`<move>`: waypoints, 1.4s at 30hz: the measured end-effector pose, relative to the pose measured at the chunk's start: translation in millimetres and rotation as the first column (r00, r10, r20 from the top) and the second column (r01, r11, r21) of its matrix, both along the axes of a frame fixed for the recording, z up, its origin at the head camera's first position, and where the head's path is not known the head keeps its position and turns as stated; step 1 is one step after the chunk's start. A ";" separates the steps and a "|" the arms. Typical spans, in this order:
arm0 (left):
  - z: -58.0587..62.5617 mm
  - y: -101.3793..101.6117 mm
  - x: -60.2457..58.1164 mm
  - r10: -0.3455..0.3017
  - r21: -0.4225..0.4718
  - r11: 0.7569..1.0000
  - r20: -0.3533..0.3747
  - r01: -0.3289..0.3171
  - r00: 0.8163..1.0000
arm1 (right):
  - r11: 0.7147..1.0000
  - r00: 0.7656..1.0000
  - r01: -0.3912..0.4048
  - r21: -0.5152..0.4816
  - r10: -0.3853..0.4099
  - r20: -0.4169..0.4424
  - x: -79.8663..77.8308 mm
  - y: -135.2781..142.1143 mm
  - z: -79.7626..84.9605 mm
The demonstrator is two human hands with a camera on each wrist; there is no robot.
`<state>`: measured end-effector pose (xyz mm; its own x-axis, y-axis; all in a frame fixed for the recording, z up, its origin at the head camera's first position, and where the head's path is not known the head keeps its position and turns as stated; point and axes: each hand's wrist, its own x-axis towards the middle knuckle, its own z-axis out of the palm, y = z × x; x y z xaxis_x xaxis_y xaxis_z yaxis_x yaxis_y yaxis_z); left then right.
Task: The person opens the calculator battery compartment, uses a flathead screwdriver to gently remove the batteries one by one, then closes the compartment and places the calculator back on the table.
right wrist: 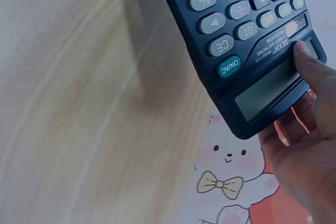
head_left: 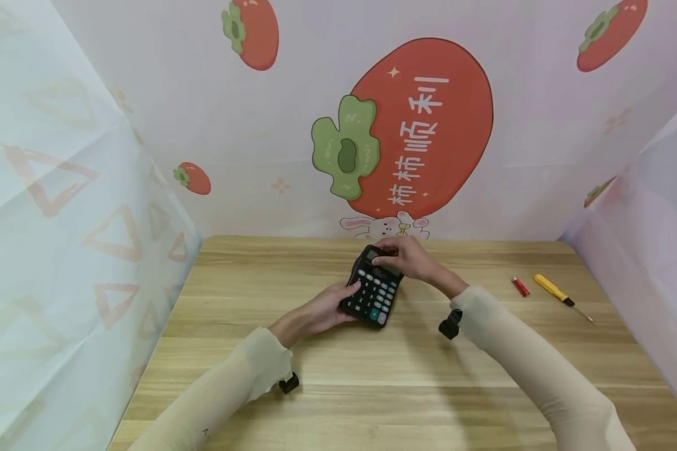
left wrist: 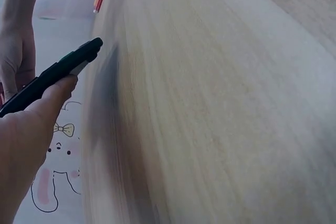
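A black calculator (head_left: pixel 367 294) with grey and black keys is held up over the wooden table, tilted. The left hand (head_left: pixel 328 307) grips its lower left side, thumb on the front and fingers underneath. At the screen end, the right hand (head_left: pixel 409 258) pinches the top edge. In the right wrist view the right thumb (right wrist: pixel 311 66) lies on the frame beside the screen (right wrist: pixel 268 90), with the other fingers behind. The left wrist view catches the calculator (left wrist: pixel 58 72) edge-on above the left hand (left wrist: pixel 31 140); the right hand (left wrist: pixel 18 56) appears behind it.
On the right of the table (head_left: pixel 327 401) lie a red lighter (head_left: pixel 521 287) and a screwdriver (head_left: pixel 553 289) with a yellow handle. A printed cloth (head_left: pixel 248 125) with persimmon drawings hangs behind the table's back edge. Patterned cloth (head_left: pixel 79 219) also hangs at the left.
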<state>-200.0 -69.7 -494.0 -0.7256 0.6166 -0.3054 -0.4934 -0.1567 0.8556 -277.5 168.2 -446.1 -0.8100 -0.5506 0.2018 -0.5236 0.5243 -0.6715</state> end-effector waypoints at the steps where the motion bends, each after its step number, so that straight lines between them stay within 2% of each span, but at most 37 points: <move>1: -0.5 -0.2 -0.7 0.000 -0.006 1.000 -0.007 0.000 1.000 | 1.000 1.000 -0.008 0.011 0.008 -0.008 -0.7 -0.4 1.7; 6: -2.2 -2.0 -2.5 -0.020 -0.035 0.999 -0.040 0.019 0.999 | 0.998 0.999 -0.038 0.055 0.038 0.004 -4.0 -3.1 8.4; 12: -2.7 -2.4 -2.1 -0.046 -0.026 0.999 -0.066 0.044 0.997 | 0.995 0.998 -0.047 0.091 0.042 0.051 -8.0 -2.5 8.0; 19: -6.1 -3.4 -1.8 0.001 -0.010 1.000 -0.050 -0.001 0.999 | 0.991 0.994 -0.020 0.136 0.005 0.106 -12.6 6.3 6.3; 25: -9.2 -3.1 -3.9 0.029 0.021 0.999 -0.064 -0.028 0.998 | 0.992 0.984 -0.001 0.123 -0.021 0.176 -17.4 12.4 3.6; 33: -12.4 -4.5 -5.0 0.037 0.031 0.999 -0.061 -0.035 0.997 | 0.996 0.976 0.007 0.094 -0.028 0.216 -20.3 14.1 0.8; 42: -13.9 -6.7 -9.0 0.072 -0.002 0.997 -0.058 -0.073 0.996 | 0.995 0.983 -0.004 0.098 -0.014 0.182 -21.1 14.1 -0.9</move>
